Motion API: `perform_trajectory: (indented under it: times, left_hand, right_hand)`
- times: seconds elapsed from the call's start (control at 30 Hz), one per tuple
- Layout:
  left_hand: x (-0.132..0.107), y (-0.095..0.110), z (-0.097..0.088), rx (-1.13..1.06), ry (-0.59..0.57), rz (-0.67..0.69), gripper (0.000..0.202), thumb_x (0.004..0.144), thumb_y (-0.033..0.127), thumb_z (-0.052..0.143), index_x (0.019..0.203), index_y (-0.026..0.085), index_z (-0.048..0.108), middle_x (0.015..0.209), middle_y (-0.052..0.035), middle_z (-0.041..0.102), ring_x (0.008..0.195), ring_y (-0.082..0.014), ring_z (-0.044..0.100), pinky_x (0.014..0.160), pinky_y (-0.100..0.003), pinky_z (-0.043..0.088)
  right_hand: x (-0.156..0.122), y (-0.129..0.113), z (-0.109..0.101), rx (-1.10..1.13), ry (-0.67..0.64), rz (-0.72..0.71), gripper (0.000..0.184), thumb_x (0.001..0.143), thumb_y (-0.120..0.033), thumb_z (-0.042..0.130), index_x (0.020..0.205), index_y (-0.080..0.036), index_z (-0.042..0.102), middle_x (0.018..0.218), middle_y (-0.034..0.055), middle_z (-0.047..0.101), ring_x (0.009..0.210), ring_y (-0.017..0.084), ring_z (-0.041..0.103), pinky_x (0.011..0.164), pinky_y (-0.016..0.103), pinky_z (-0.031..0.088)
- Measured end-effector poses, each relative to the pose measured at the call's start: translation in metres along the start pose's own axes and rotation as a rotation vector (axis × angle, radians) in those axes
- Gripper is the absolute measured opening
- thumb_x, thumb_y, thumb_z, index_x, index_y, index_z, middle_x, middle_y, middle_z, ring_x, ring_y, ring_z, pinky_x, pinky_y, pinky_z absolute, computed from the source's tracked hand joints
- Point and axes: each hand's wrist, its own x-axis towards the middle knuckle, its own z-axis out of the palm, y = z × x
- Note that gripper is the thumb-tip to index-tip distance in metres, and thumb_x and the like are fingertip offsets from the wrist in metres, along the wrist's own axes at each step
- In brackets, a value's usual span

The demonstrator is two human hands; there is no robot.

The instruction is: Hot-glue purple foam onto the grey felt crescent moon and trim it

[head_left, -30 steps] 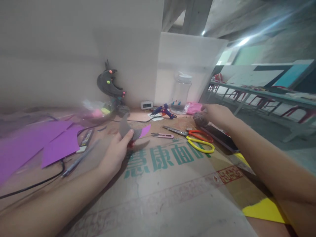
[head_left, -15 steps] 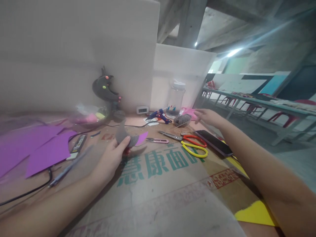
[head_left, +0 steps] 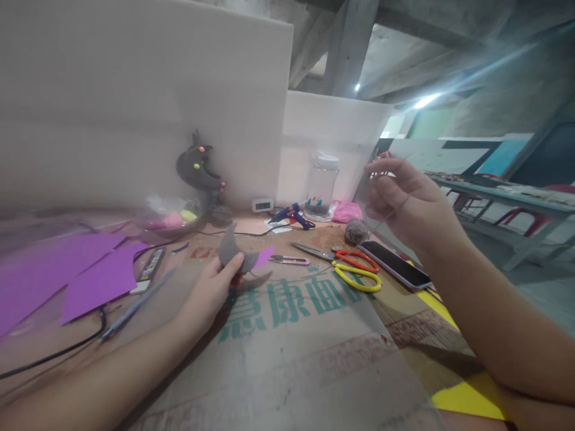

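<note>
My left hand [head_left: 223, 276] is closed on a crescent-shaped piece [head_left: 230, 250] wrapped in grey yarn, with a bare purple end [head_left: 265, 257] sticking out to the right. My right hand [head_left: 404, 203] is raised above the phone, fingers curled and pinched on a thin strand of grey yarn. The grey yarn ball [head_left: 357, 231] sits below and left of it, at the far end of the phone [head_left: 395, 265]. Between the hands lie small pink thread snips [head_left: 291, 260] and scissors [head_left: 358, 279] with one red and one yellow handle.
Behind stand a blue glue gun [head_left: 293, 216], a small white clock [head_left: 262, 205], a clear bottle [head_left: 322, 185] and a pink bag [head_left: 347, 211]. A dark crescent ornament [head_left: 197, 169] stands back left. Purple sheets [head_left: 99, 281] and a pen [head_left: 132, 308] lie left; yellow paper [head_left: 469, 400] lies right.
My right hand has come up and nearer from beside the pink bag. The yarn ball has shifted right, towards the phone. My left hand keeps hold of the crescent.
</note>
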Motion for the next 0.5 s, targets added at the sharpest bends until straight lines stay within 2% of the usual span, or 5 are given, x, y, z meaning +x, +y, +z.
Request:
perform_trajectory:
  times: [0.17, 0.27, 0.33, 0.43, 0.5]
  left_hand:
    - [0.003, -0.005, 0.001, -0.058, -0.002, -0.038, 0.035, 0.080, 0.051, 0.061, 0.067, 0.021, 0.051, 0.063, 0.0020, 0.051, 0.062, -0.0164, 0.045, 0.060, -0.027, 0.033]
    - [0.006, -0.010, 0.001, -0.054, 0.003, -0.037, 0.034, 0.080, 0.050, 0.060, 0.066, 0.021, 0.050, 0.061, 0.0026, 0.049, 0.060, -0.0158, 0.043, 0.058, -0.027, 0.031]
    - [0.007, -0.013, 0.001, -0.049, 0.009, -0.031, 0.034, 0.080, 0.050, 0.060, 0.065, 0.021, 0.049, 0.060, 0.0029, 0.048, 0.059, -0.0156, 0.043, 0.058, -0.027, 0.031]
    - [0.007, -0.013, 0.001, -0.045, 0.019, -0.017, 0.033, 0.080, 0.050, 0.060, 0.065, 0.021, 0.050, 0.061, 0.0024, 0.050, 0.060, -0.0160, 0.044, 0.058, -0.028, 0.032]
    - [0.007, -0.012, 0.001, -0.037, 0.015, -0.007, 0.033, 0.079, 0.049, 0.061, 0.066, 0.021, 0.051, 0.062, 0.0019, 0.051, 0.060, -0.0162, 0.045, 0.058, -0.028, 0.033]
  right_hand:
    - [-0.033, -0.031, 0.020, 0.184, -0.091, -0.107, 0.012, 0.086, -0.038, 0.070, 0.094, -0.031, 0.065, 0.065, -0.0039, 0.040, 0.058, 0.012, 0.041, 0.056, 0.026, 0.050]
    - [-0.045, -0.045, 0.020, 0.181, -0.229, -0.196, 0.015, 0.091, -0.028, 0.065, 0.106, -0.033, 0.066, 0.076, -0.0027, 0.054, 0.067, 0.012, 0.054, 0.069, 0.026, 0.056]
    - [-0.044, -0.050, 0.011, 0.027, -0.492, -0.232, 0.038, 0.091, -0.021, 0.064, 0.126, -0.034, 0.061, 0.097, -0.0004, 0.065, 0.090, 0.014, 0.064, 0.082, 0.027, 0.056]
    - [-0.030, -0.045, -0.011, -0.349, -1.106, -0.177, 0.053, 0.088, -0.014, 0.065, 0.138, -0.029, 0.058, 0.131, 0.0041, 0.065, 0.121, 0.021, 0.061, 0.099, 0.027, 0.051]
    - [-0.016, -0.032, -0.024, -0.494, -1.253, -0.092, 0.050, 0.090, -0.014, 0.059, 0.138, -0.030, 0.059, 0.134, 0.0013, 0.065, 0.121, 0.019, 0.062, 0.097, 0.023, 0.051]
